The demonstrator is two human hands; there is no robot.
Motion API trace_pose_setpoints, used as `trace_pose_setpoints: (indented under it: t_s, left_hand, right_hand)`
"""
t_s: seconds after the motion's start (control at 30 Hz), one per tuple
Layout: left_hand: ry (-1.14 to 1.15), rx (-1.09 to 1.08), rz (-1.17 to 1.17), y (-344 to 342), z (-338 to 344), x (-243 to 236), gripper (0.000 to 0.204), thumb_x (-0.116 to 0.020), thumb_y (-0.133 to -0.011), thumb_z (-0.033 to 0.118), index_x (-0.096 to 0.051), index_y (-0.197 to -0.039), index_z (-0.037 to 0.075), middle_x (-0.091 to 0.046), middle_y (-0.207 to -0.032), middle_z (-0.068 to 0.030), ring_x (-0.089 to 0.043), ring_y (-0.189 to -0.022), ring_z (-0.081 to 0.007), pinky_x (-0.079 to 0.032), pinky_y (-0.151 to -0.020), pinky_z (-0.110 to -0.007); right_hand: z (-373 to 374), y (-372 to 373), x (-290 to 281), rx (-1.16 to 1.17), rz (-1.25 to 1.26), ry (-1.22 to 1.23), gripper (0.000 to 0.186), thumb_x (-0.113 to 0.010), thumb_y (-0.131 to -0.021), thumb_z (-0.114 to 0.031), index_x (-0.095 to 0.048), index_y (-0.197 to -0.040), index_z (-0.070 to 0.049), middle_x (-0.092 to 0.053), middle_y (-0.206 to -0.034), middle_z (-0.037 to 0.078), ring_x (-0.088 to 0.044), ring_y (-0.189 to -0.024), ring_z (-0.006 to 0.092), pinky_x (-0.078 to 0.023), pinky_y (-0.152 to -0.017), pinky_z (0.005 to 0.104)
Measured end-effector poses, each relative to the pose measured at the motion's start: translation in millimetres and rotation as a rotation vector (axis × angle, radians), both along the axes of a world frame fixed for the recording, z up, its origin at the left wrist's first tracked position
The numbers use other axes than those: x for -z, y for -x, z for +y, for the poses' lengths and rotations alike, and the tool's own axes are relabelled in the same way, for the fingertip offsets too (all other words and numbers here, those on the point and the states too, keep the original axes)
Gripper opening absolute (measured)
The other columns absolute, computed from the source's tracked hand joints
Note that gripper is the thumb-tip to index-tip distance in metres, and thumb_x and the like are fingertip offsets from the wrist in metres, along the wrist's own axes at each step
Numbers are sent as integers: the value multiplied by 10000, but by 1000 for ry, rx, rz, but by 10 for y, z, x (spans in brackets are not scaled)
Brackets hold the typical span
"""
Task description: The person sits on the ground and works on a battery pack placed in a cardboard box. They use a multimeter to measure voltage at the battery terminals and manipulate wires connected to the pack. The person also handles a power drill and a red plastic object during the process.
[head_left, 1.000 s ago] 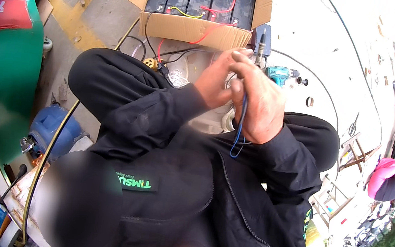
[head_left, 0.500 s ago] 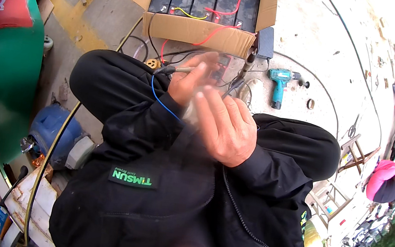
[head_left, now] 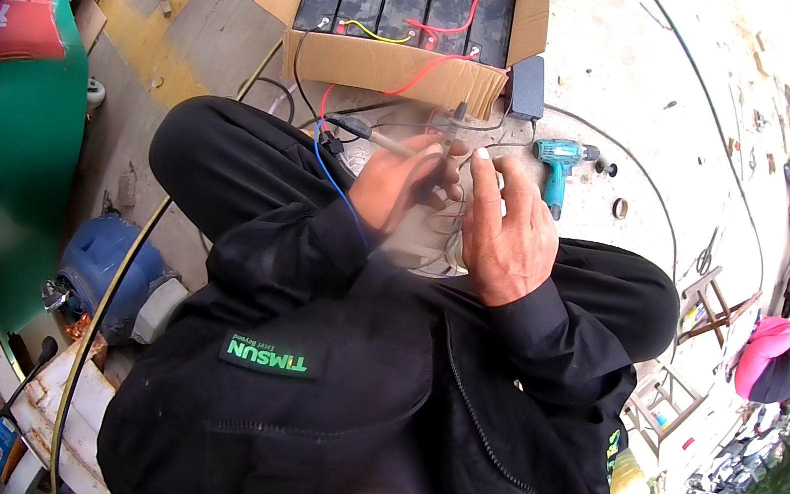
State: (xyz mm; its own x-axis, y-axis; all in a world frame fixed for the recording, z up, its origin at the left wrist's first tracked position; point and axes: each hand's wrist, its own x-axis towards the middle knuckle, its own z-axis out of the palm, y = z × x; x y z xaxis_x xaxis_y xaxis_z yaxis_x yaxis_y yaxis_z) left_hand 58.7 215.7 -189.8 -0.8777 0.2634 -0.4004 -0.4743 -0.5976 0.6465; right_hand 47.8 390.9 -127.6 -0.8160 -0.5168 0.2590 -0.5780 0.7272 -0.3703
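My left hand (head_left: 393,186) is closed around a slim tool with a tan handle (head_left: 391,144) and a dark end, from which a blue wire (head_left: 336,181) runs down towards my sleeve. Close to those fingers stands a thin greyish piece with a dark tip (head_left: 459,113), blurred by motion. My right hand (head_left: 515,234) is beside it, thumb and fingertips drawn together; what they pinch is too small to make out. Beyond both hands is an open cardboard box (head_left: 380,65) of several black batteries (head_left: 404,6), joined by red, yellow and white wires.
A teal cordless drill (head_left: 557,174) lies to the right, near a black power adapter (head_left: 526,88) and a small ring (head_left: 620,208). Loose cables cross the floor. At left are a blue rounded container (head_left: 110,263) and a green panel (head_left: 23,164); a low stool (head_left: 663,406) stands at right.
My right hand has moved right, away from my chest, and its fingers have drawn together. My left hand has turned and shifted slightly, still holding the tan-handled tool. The dark-tipped piece has moved left.
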Motion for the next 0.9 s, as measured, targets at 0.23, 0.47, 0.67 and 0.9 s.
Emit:
trace_pose_setpoints:
  t_s: [0.23, 0.47, 0.67, 0.9]
  left_hand:
    - [395, 120, 468, -191, 195, 129, 362, -519, -958, 97, -511, -1302, -16, -609, -1176, -123, -620, -1082, -228, -509, -889, -330]
    - [632, 115, 554, -300, 69, 4, 347, -521, -964, 104, -541, -1295, 0, -580, -1224, -148, -604, -1099, -278, -476, -952, -333]
    - [747, 6, 249, -55, -364, -89, 272, -467, -1034, 182, -634, -1065, -31, -625, -975, -83, -588, -951, -195, -453, -868, -309]
    - [1042, 518, 931, -86, -90, -13, 312, -738, -716, 150, -595, -976, 53, -606, -963, -132, -597, -902, -361, -501, -773, -413]
  right_hand:
    - [184, 209, -70, -497, 415, -377, 533, -571, -792, -236, -563, -1311, -113, -579, -1174, 96, -558, -851, 182, -426, -641, 297]
    - [306, 407, -298, -749, 618, -381, 375, -527, -896, -228, -592, -1241, -96, -575, -1293, 195, -632, -933, 256, -482, -715, 337]
    - [558, 487, -413, -370, 174, 241, 399, -678, -660, -24, -593, -1050, -25, -624, -1119, 223, -648, -794, 338, -529, -658, 381]
    - [204, 203, -219, -584, -275, 77, 527, -749, -726, -158, -571, -1206, -36, -617, -779, 91, -648, -669, 259, -502, -573, 368]
